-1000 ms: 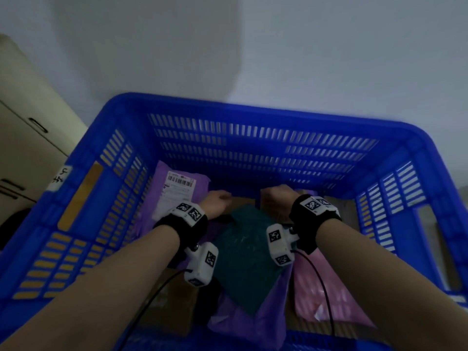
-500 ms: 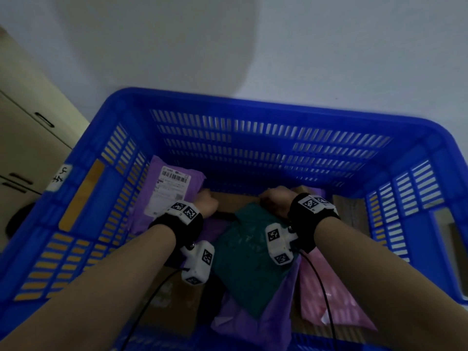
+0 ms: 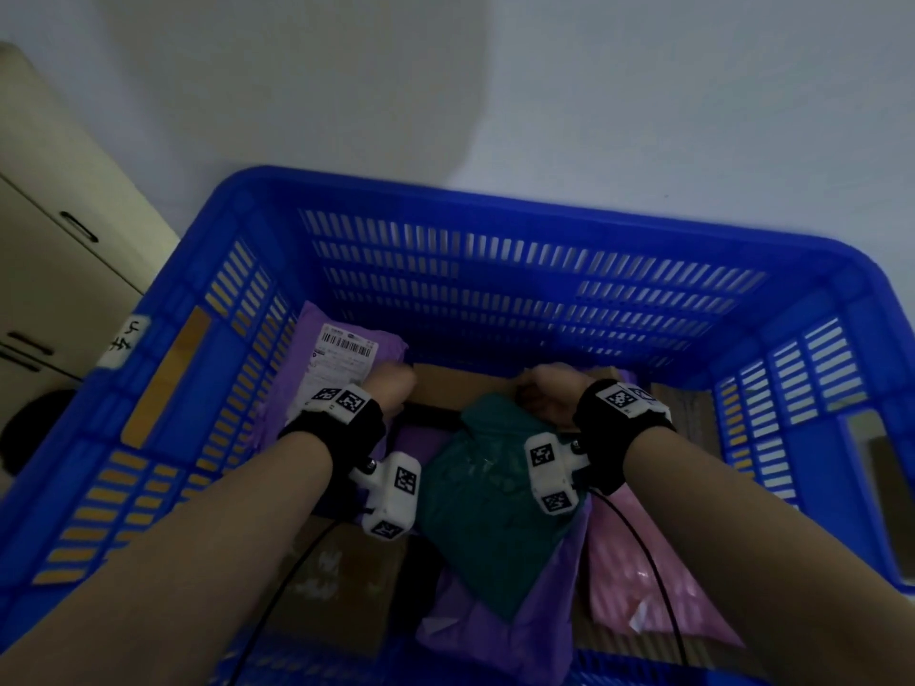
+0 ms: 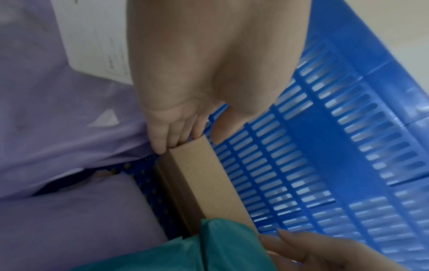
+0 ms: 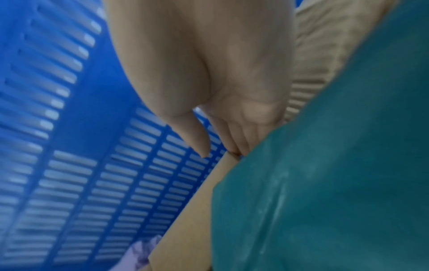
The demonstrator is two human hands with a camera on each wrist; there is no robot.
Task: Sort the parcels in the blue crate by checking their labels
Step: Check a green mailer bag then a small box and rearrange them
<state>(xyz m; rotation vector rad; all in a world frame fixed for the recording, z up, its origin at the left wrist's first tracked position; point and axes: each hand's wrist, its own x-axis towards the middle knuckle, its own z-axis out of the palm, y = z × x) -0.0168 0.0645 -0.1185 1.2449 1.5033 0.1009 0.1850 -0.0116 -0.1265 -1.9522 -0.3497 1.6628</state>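
Both your hands have slid out to the ends of the flat brown cardboard box [image 3: 458, 388] against the far wall of the blue slotted plastic crate [image 3: 495, 200] since 1 s ago. Your left hand [image 3: 393, 391] pinches its left end, fingers [image 4: 173, 136] behind, thumb in front. Your right hand [image 3: 547, 396] curls round the right end, under the dark green plastic mailer [image 3: 487, 507] lying on the box. Looks like the lift is about to start; no label shows yet. 1 purple mailer bag with white barcode label [image 3: 341, 358] leans just left.
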